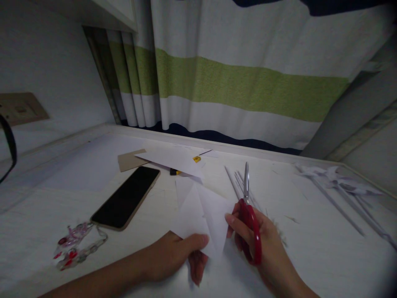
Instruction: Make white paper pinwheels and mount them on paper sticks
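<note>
My left hand (176,256) pinches the near corner of a folded white paper (201,215) that lies partly lifted off the white table (310,231). My right hand (260,240) grips red-handled scissors (249,207); their blades are closed and point away from me. The thumb of that hand also touches the paper's right edge. Thin white sticks (235,182) lie on the table just behind the scissors.
A black phone (127,198) with a charm strap (74,244) lies at the left. Behind it are a brown card (130,159), a white sheet (173,159) and a yellow-black tool (196,159). Paper pinwheels on sticks (341,186) lie at the right. A striped curtain (235,82) hangs behind.
</note>
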Available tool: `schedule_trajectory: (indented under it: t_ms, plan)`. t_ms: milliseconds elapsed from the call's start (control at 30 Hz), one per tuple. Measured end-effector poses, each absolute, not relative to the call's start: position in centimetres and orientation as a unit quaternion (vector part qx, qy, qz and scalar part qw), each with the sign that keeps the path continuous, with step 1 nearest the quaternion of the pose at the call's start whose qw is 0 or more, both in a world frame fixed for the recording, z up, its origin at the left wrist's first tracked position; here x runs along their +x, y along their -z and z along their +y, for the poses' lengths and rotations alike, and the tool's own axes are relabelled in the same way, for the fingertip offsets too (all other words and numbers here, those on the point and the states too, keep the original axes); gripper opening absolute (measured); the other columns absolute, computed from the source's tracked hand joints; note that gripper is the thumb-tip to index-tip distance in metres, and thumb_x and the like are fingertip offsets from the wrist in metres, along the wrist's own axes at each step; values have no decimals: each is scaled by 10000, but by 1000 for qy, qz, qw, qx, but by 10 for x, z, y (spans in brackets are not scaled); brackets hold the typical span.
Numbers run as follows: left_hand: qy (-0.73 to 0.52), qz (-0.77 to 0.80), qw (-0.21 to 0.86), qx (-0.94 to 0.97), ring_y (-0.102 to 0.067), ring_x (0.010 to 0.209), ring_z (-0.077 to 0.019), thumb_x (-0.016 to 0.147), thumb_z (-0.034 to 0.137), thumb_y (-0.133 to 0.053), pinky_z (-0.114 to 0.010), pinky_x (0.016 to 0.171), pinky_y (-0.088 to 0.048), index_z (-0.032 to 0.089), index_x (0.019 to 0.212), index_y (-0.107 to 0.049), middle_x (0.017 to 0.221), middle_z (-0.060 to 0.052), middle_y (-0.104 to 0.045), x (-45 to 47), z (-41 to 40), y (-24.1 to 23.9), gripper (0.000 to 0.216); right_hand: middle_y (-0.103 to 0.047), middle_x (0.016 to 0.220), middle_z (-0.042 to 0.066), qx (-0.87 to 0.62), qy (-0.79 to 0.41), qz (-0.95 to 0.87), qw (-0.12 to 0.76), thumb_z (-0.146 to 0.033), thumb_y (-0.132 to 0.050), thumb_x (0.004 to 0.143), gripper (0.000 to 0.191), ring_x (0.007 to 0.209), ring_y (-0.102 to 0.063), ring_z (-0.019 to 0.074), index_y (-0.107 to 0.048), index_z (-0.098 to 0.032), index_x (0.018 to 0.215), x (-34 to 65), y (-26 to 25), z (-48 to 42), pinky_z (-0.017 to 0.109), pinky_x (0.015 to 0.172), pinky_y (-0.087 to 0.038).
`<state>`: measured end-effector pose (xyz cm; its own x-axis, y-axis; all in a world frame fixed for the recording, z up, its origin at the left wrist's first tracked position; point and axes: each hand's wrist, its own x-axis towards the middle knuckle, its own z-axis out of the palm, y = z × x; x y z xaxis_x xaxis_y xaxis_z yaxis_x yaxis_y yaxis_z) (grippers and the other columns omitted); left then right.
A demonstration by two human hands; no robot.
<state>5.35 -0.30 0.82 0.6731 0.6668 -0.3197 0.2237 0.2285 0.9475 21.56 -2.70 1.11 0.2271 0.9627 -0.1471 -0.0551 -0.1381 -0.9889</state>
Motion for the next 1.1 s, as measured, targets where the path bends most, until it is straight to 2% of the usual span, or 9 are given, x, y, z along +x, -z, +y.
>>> schedule_trajectory:
  t_ms: [233,367,433,533,667,800,933,1100]
  plan:
    - [-257,450,612,598,-542,567,-169,756,443,-362,-251,672,-428,192,356,-490,453,-6,-537,48,3,-8,490,-368,423,-84,-540,-539,-474,440,-517,-599,637,356,341,-298,46,-487,-179,626,220,-10,-36,158,325,-232]
    - [-332,459,601,564,-553,538,-160,750,401,-422,-243,635,-441,176,402,-525,441,-2,-564,45,8,-11,426,-464,584,-23,-519,-518,-524,432,-603,-541,629,409,497,-411,114,-519,-202,701,214,-14,-46,221,474,-362]
    - [-376,451,595,549,-543,483,-147,758,383,-428,-243,594,-446,164,455,-547,412,6,-554,44,10,-12,392,-504,651,1,-525,-517,-529,420,-585,-585,592,400,571,-449,153,-538,-214,733,211,-17,-48,255,540,-391]
    - [-440,438,584,523,-507,392,-122,775,351,-425,-233,492,-436,154,509,-544,398,25,-530,44,13,-12,352,-498,633,-10,-536,-535,-543,362,-466,-648,599,298,589,-455,160,-544,-214,719,211,-21,-48,255,561,-397]
    - [-457,470,565,502,-510,390,-105,799,335,-404,-217,513,-437,152,484,-528,385,31,-522,44,16,-15,385,-514,695,10,-546,-558,-560,279,-415,-592,673,235,666,-486,165,-561,-188,727,214,-15,-46,253,622,-402]
    - [-446,483,551,514,-517,403,-105,788,327,-405,-214,519,-438,156,466,-517,393,31,-527,43,15,-20,381,-488,600,-13,-560,-542,-537,322,-367,-652,610,202,576,-459,143,-561,-187,623,212,-5,-47,235,535,-387]
    - [-446,486,541,522,-520,409,-108,779,339,-398,-218,524,-442,166,444,-499,387,33,-517,43,13,-24,390,-445,542,-38,-554,-566,-507,340,-339,-678,591,212,504,-395,103,-542,-177,577,208,-4,-48,202,465,-321]
    - [-431,486,538,537,-527,424,-118,769,367,-389,-224,519,-446,171,419,-501,389,23,-525,43,13,-21,417,-380,544,-54,-518,-602,-525,305,-450,-634,629,330,491,-308,69,-499,-149,615,208,-10,-43,183,445,-242]
